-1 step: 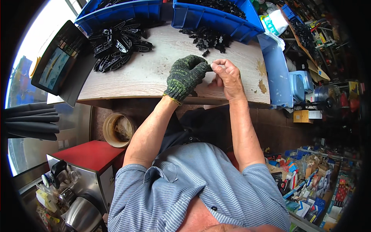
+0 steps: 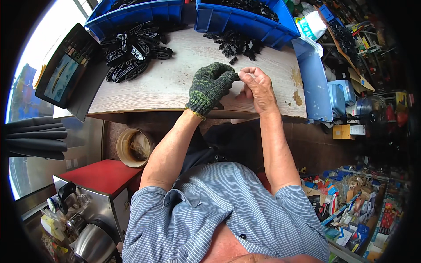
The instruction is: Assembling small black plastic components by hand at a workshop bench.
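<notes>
My left hand point(image 2: 211, 87), in a dark green and black knitted glove, is curled closed above the near part of the table. Between its fingertips and those of my bare right hand point(image 2: 259, 90) is a small black piece point(image 2: 237, 76), mostly covered by the fingers. The right thumb and forefinger pinch together at it, touching or nearly touching the glove. Beyond my hands lies a pile of small black plastic parts point(image 2: 239, 45). Farther left is a heap of long oval black plastic parts point(image 2: 133, 50).
Two blue bins point(image 2: 247, 24) of black parts stand along the table's point(image 2: 175, 83) far side. A propped tablet point(image 2: 66, 72) is at the left end. A light-blue container point(image 2: 313, 81) adjoins the right end. Below the table are a round bucket point(image 2: 124, 147) and a red-topped cabinet point(image 2: 103, 175).
</notes>
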### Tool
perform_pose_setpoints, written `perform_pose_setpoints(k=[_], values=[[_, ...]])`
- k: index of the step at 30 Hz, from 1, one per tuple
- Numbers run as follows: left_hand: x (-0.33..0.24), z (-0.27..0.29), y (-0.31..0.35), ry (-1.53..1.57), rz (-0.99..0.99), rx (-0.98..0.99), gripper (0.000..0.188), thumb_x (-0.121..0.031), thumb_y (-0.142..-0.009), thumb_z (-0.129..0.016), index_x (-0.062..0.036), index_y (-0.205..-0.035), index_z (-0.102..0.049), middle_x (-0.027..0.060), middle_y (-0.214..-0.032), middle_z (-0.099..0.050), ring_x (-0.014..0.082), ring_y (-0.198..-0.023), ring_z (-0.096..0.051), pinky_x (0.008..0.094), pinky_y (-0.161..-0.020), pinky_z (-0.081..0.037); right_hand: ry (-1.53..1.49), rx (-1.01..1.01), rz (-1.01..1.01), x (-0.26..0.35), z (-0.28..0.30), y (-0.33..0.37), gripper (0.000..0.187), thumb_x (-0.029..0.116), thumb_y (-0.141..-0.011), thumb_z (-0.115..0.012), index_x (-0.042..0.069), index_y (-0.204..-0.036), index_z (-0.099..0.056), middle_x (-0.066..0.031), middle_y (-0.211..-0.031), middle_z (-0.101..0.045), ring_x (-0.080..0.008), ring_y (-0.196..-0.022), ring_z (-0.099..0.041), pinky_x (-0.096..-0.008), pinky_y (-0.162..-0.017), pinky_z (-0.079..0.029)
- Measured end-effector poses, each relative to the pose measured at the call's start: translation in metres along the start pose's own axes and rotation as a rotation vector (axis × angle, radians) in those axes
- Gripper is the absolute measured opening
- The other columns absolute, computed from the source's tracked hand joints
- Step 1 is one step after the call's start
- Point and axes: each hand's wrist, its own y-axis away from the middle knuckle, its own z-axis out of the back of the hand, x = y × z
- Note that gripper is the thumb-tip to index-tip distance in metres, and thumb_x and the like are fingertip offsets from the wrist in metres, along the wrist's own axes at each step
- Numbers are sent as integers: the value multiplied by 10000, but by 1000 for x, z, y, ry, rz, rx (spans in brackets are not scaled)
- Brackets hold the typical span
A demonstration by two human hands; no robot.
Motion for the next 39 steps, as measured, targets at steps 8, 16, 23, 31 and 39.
perform_pose_setpoints(k=[8,16,23,31,39], values=[[1,-5,6,137,-19,-57,235,-178,-920,-712,10,-1061,-695,72,-839,-697,126,-713,-638,272,-629,-528,146,77,-86,2,2,-1,440,449,-852,-767,110,-700,-531,36,-513,-405,-82,-411,-408,-292,-444,-491],[1,-14,8,184,-11,-1,238,-170,-926,-704,8,-1084,-687,77,-847,-700,126,-700,-636,269,-629,-523,66,27,23,-2,2,5,429,411,-859,-748,138,-648,-492,45,-510,-409,-85,-425,-432,-279,-433,-474],[6,-4,-24,-491,-371,-228,295,-263,-902,-713,-45,-1101,-703,115,-1003,-732,286,-909,-691,396,-788,-549,-185,-143,87,-5,18,11,349,300,-900,-672,148,-629,-512,3,-445,-403,-161,-441,-516,-439,-561,-583],[8,-13,-61,-1171,-609,-121,190,-123,-812,-631,-137,-980,-717,138,-948,-704,374,-919,-643,477,-779,-531,-362,-760,-17,10,105,1,389,408,-872,-712,136,-707,-488,-43,-423,-384,-259,-476,-567,-572,-709,-607],[9,-5,-46,-1059,-700,-142,129,-121,-840,-616,-136,-941,-694,120,-882,-687,351,-879,-643,493,-746,-515,-246,-433,-85,4,70,1,261,239,-873,-759,61,-998,-617,-24,-476,-484,-212,-463,-599,-485,-596,-618]])
